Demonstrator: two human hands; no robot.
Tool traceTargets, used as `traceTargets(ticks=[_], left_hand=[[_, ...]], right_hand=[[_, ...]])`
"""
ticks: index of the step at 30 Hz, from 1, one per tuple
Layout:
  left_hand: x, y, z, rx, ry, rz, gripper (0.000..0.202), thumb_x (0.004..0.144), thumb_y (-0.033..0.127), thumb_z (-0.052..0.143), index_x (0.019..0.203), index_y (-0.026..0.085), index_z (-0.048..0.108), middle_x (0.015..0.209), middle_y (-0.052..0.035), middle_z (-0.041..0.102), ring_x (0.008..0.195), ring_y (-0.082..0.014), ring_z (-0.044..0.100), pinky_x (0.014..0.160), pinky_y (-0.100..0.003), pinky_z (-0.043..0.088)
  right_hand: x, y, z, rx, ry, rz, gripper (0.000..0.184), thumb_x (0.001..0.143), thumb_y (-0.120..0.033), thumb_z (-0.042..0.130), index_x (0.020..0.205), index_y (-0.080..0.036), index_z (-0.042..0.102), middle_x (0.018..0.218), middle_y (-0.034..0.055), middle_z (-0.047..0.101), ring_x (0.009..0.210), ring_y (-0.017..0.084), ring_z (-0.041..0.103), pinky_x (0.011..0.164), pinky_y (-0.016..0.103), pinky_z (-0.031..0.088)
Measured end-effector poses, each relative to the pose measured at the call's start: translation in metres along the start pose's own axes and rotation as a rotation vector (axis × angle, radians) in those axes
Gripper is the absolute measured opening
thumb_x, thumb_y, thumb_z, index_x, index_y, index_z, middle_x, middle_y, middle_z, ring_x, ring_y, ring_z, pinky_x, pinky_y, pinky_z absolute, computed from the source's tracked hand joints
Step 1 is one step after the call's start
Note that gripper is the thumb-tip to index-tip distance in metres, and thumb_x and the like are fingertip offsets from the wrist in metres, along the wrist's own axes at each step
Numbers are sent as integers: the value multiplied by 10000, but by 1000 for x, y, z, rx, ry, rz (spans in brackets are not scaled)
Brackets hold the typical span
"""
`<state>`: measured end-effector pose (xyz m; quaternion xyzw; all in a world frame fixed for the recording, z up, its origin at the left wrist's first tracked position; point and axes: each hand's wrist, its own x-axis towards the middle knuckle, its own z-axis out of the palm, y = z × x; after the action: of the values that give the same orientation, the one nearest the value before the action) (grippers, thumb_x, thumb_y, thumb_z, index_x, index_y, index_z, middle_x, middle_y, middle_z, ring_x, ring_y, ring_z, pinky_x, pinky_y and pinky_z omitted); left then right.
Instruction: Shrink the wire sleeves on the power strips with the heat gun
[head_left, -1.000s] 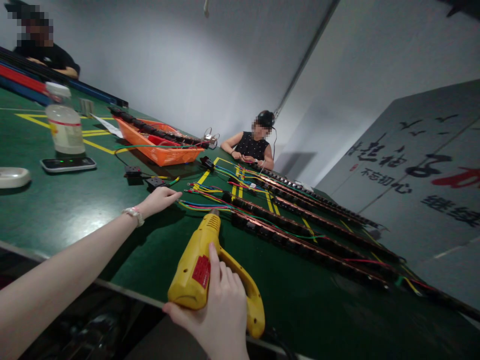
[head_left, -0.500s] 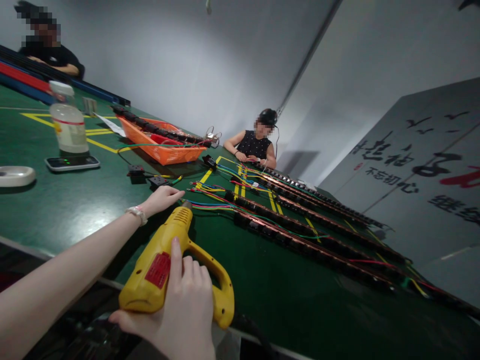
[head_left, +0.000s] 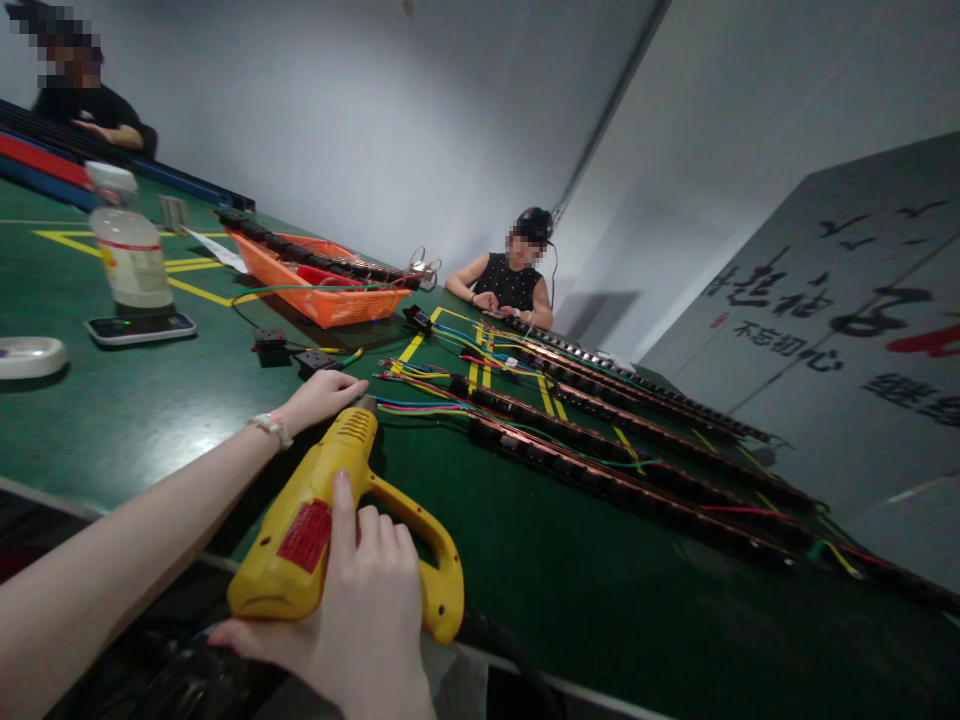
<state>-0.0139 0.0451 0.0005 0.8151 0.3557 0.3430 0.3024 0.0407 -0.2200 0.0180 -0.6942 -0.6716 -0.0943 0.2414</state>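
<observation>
Right hand (head_left: 360, 620) gripped the heat gun (head_left: 315, 520), nozzle beside the left hand (head_left: 319, 397), which lay flat, fingers together, at the wires (head_left: 420, 405). Apparently the heating step; steady aim required.

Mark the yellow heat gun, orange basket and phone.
yellow heat gun (head_left: 306, 535): head view, red label on its body.
orange basket (head_left: 330, 305): head view, near side wall.
phone (head_left: 140, 328): head view, screen.

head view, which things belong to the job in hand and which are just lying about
In use: yellow heat gun in right hand; left hand beside coloured wires; socket strips.
Lying about: bottle, phone, orange basket, white case.
</observation>
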Motion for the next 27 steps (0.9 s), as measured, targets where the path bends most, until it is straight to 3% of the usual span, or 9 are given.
traceTargets(ticks=[4,16,27], left_hand=[[-1,2,0,105,-12,27,528,798,553,417,563,125,618,496,16,442,539,-115,362,522,-238,262],[-2,0,-1,121,-18,9,515,793,565,421,569,143,612,460,27,388,484,-111,335,496,-252,244],[-5,8,-3,109,-36,-20,517,772,589,426,512,157,544,455,24,379,478,-110,326,486,-253,235]], right_hand=[[-2,9,-3,-5,-6,-15,1300,396,-910,552,1410,-128,324,860,97,596,713,273,591,680,468,507],[-15,59,-34,-5,-19,57,1244,414,-859,626,1399,-150,351,897,88,620,775,273,598,725,435,486],[-21,97,-43,-83,42,171,1104,573,-816,587,1401,-132,336,962,111,629,864,293,589,788,427,442]])
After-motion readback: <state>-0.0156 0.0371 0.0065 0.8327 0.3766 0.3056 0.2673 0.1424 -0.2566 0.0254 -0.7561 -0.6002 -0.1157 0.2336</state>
